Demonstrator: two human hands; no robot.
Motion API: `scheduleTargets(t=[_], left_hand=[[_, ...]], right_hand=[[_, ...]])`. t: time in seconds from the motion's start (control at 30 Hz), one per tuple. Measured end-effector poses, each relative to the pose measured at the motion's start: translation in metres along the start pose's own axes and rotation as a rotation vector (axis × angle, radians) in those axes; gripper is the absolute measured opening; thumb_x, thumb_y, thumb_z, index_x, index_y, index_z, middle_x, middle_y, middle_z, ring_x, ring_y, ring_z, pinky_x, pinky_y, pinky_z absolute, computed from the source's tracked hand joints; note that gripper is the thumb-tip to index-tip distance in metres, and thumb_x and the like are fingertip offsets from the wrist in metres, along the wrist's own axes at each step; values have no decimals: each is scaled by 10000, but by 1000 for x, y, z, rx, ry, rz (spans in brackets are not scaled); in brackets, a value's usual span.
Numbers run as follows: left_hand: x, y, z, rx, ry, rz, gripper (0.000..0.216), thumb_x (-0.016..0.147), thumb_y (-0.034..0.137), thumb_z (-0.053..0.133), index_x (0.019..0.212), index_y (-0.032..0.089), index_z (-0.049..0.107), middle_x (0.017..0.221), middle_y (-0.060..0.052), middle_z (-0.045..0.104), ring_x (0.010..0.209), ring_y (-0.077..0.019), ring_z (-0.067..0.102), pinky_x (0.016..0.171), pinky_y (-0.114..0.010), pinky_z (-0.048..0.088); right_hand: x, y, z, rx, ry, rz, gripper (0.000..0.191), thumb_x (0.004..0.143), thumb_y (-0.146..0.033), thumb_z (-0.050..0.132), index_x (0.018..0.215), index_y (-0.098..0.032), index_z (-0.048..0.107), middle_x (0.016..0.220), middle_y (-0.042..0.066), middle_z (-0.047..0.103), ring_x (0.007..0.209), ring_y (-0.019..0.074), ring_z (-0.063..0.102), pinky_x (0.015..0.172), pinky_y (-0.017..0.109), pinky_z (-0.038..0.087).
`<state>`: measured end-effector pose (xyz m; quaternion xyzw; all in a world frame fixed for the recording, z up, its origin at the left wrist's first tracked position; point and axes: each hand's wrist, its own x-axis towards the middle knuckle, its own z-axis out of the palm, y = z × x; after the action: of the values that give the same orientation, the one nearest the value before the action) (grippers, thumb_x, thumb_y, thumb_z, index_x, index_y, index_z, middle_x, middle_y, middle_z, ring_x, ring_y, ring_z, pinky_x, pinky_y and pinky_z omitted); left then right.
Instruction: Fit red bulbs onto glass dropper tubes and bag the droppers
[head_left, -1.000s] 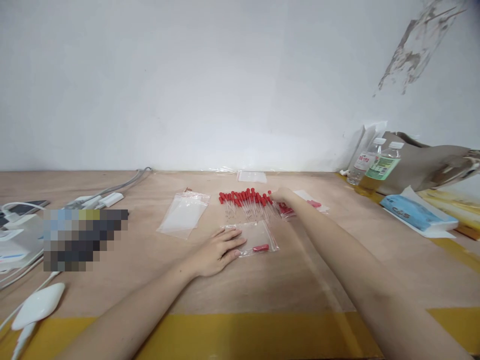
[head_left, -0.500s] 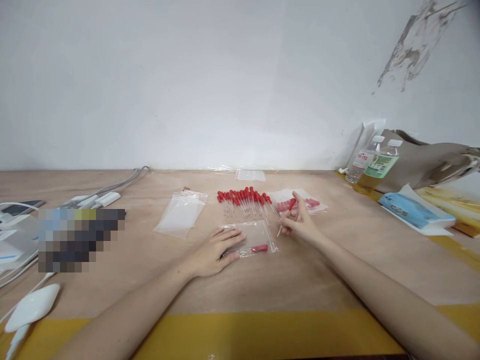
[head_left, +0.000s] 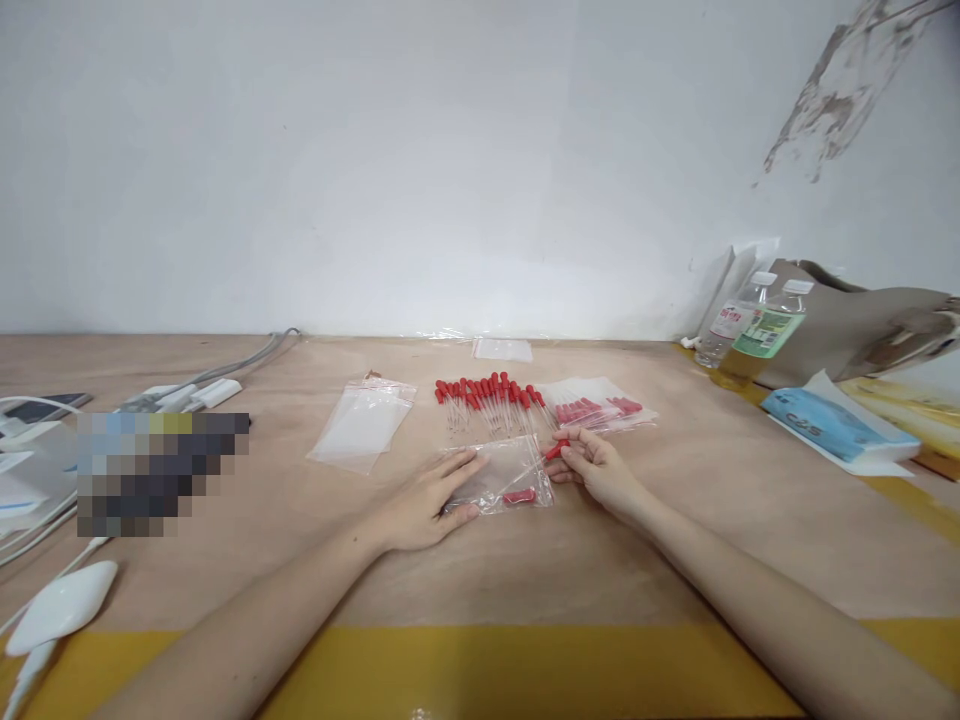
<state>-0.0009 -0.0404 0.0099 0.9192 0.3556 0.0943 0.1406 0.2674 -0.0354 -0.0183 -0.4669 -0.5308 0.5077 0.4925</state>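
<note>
A clear zip bag lies flat on the table with one red-bulbed dropper inside it. My left hand rests flat on the bag's left part, fingers stretched out. At the bag's right edge, my right hand pinches another dropper by its red bulb. That dropper's thin tube points left over or into the bag's mouth; I cannot tell which. Just behind the bag lies a pile of droppers with red bulbs and clear tubes. Bags with droppers inside lie to the right of the pile.
Flat zip bags lie at the left of the pile, and another lies by the wall. Cables and a white charger are on the far left. Two bottles and a blue tissue pack stand or lie at the right.
My right hand has moved left and slightly down to the bag's edge, turning the dropper so its tube points leftward. My left hand stays nearly in place on the bag.
</note>
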Motion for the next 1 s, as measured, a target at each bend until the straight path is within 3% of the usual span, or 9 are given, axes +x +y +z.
scheduleTargets(t=[0.17, 0.3, 0.5, 0.7, 0.9, 1.0], left_hand=[[1, 2, -3, 13, -13, -2, 568, 871, 486, 319, 1376, 280, 157, 1427, -39, 226, 1298, -229, 212, 1046, -403, 224], [1, 1, -1, 5, 15, 19, 565, 868, 479, 338, 1372, 280, 175, 1424, -38, 232, 1292, -238, 228, 1038, -408, 235], [2, 0, 0, 9, 1, 9, 575, 865, 491, 335, 1372, 270, 182, 1425, -44, 230, 1296, -228, 218, 1050, -401, 219], [1, 1, -1, -3, 13, 15, 571, 866, 485, 337, 1373, 273, 178, 1425, -39, 230, 1296, -230, 218, 1048, -402, 222], [2, 0, 0, 4, 1, 5, 570, 864, 495, 329, 1371, 276, 187, 1426, -38, 226, 1300, -228, 208, 1051, -403, 217], [2, -1, 0, 5, -28, -12, 568, 860, 513, 320, 1362, 266, 223, 1432, -36, 204, 1306, -225, 191, 1058, -402, 201]], right_hand=[[-1, -4, -11, -482, -50, -157, 255, 657, -364, 612, 822, -171, 637, 735, 23, 601, 607, 121, 516, 570, 260, 423], [0, -4, -2, -578, -67, -234, 191, 675, -306, 605, 806, -178, 659, 673, 8, 592, 550, 104, 461, 529, 231, 389], [8, 0, -2, -724, 34, -274, 122, 672, -227, 579, 756, -180, 654, 672, 5, 599, 564, 108, 472, 542, 227, 380], [3, -4, 3, -520, -131, -193, 169, 658, -280, 605, 772, -158, 626, 671, 7, 600, 569, 107, 507, 539, 227, 402], [-2, -9, 15, -322, -204, -130, 226, 711, -346, 547, 838, -158, 553, 732, 17, 608, 631, 114, 552, 569, 229, 425], [5, -15, 4, -360, -120, -151, 252, 717, -348, 537, 887, -163, 513, 739, 21, 615, 640, 119, 562, 583, 233, 434]])
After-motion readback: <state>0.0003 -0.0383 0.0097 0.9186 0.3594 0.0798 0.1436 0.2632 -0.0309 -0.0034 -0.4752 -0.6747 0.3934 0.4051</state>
